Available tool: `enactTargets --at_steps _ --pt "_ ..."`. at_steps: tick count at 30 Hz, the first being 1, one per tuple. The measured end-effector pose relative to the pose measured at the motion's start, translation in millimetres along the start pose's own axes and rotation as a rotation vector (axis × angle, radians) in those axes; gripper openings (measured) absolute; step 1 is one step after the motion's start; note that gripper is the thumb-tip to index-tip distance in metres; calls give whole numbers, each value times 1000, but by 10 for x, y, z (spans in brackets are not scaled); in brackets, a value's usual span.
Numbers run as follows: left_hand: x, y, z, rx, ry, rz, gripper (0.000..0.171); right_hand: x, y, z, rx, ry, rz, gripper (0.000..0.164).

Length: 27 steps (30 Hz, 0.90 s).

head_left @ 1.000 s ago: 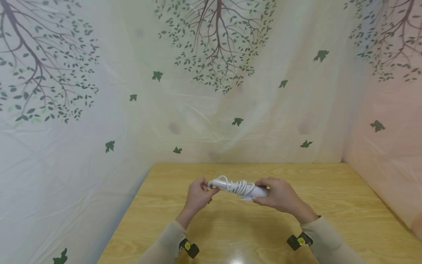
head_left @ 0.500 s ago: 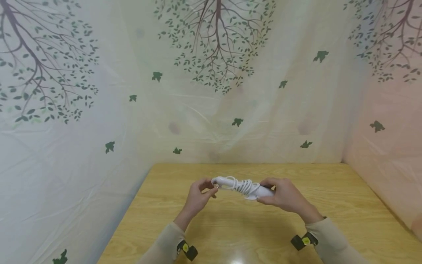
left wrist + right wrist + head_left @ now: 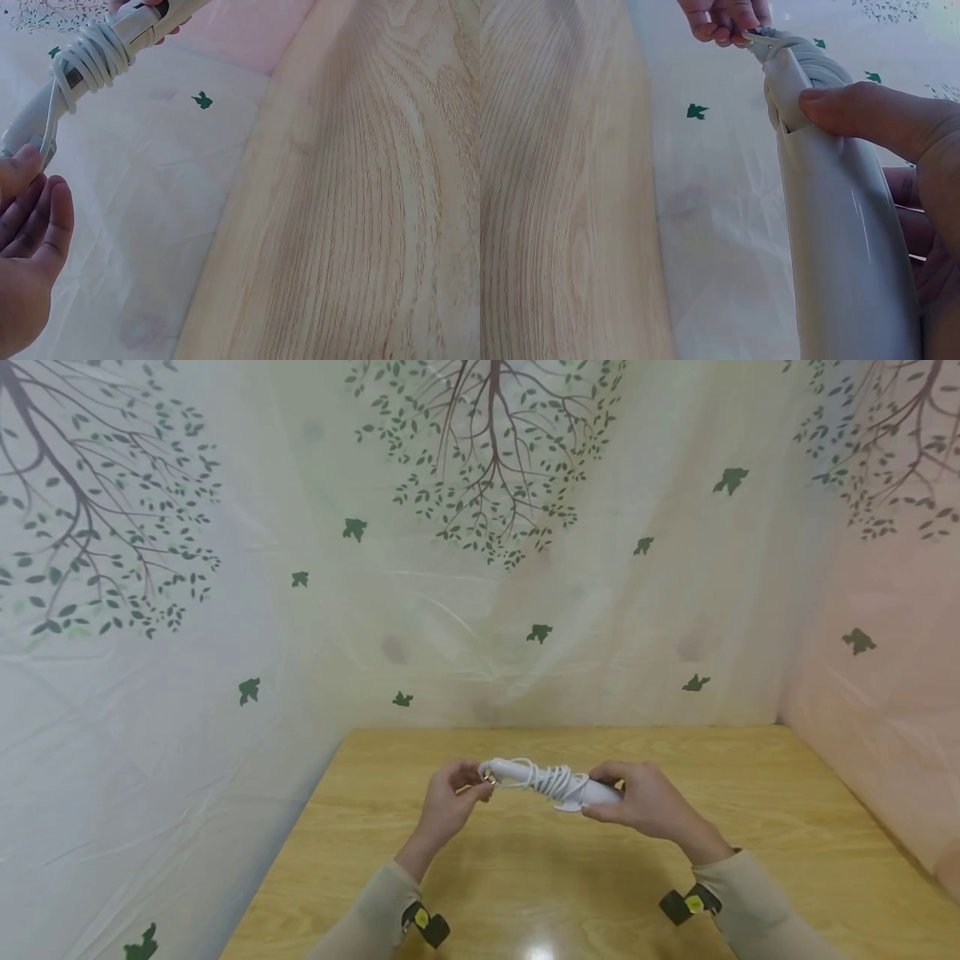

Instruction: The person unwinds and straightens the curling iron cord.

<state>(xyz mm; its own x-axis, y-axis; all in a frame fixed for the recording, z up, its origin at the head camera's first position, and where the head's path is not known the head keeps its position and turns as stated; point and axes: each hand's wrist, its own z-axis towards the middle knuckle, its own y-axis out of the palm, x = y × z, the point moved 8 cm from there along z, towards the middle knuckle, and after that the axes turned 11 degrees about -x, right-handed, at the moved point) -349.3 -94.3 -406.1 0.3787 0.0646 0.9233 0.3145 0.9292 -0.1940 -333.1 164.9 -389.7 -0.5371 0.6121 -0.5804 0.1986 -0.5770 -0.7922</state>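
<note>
Held level above the table is a white curling iron point(image 3: 600, 793), its white cord point(image 3: 555, 783) wound in several turns around the middle. My right hand point(image 3: 637, 802) grips the thick handle end, thumb along the side in the right wrist view, where a lever tab point(image 3: 784, 79) sticks up beside the thumb. At the other end, my left hand point(image 3: 450, 802) pinches the plug point(image 3: 489, 776) of the cord between thumb and fingers; its metal prongs glint in the head view. In the left wrist view the left thumb point(image 3: 22, 169) lies against the cord's end, the other fingers loosely bent.
A wood-grain table point(image 3: 525, 893) lies beneath both hands. Pale curtains point(image 3: 450, 610) printed with trees and green leaves enclose its back and sides. Each wrist wears a strapped black camera point(image 3: 431, 931).
The curling iron and right hand have shifted slightly right since a second ago. The left hand has changed its hold, and the plug's prongs now show beside its fingertips.
</note>
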Motion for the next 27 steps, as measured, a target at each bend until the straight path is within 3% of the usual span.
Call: enactTargets --at_steps 5,13,16,21,27 --pt "18 -20 5 22 -10 30 8 -57 9 22 -7 -13 -21 37" --pt "-306 -69 45 49 -73 -12 11 -69 6 -3 -8 -10 -33 35" --pt "-300 -58 38 25 -54 -9 13 -64 5 -13 -17 -7 -41 36" --pt "-245 -52 18 -76 -10 14 18 -65 -20 -30 -26 -3 -58 38" --pt "-180 -184 38 -143 45 -13 23 -102 -53 -42 -38 -17 -77 40"
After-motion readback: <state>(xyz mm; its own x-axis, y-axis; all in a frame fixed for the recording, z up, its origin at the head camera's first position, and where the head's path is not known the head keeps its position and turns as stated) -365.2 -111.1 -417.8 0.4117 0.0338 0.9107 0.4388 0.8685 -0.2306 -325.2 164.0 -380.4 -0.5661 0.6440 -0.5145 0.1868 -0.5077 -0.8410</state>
